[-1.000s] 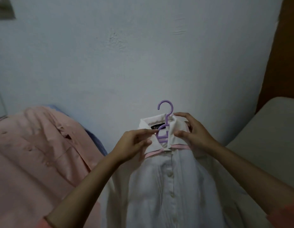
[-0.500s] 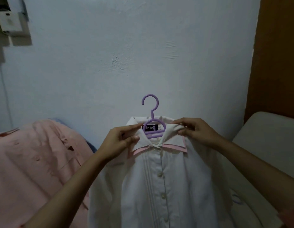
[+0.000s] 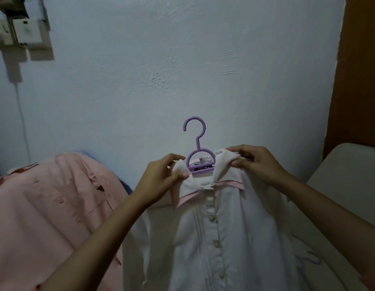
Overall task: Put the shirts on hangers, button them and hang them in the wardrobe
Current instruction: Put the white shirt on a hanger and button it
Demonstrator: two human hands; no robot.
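Hanging lengthwise down the centre of the head view, the white shirt (image 3: 214, 238) has its long axis vertical, collar at the top and body running off the bottom edge. Its button placket faces the camera, and the buttons visible below the collar appear fastened. The collar carries a pink edge along its lower fold.

To the left lies a pink shirt (image 3: 50, 206), spread over a raised surface, front side up, just beside the white shirt's left sleeve. A pale wall (image 3: 161, 70) stands behind both garments. A grey-white cushion (image 3: 346, 185) sits at the right, under a brown wooden panel (image 3: 358, 70). A wall box (image 3: 25, 32) is mounted at upper left.

The left hand (image 3: 161, 181) pinches the left collar wing between thumb and fingers. The right hand (image 3: 256, 162) grips the right collar wing, fingers curled over the fabric.

The purple hanger (image 3: 200, 160) sits inside the neck opening, between the two hands. Its hook points straight up, the open end turned to the left; the shoulder arms are hidden inside the shirt.
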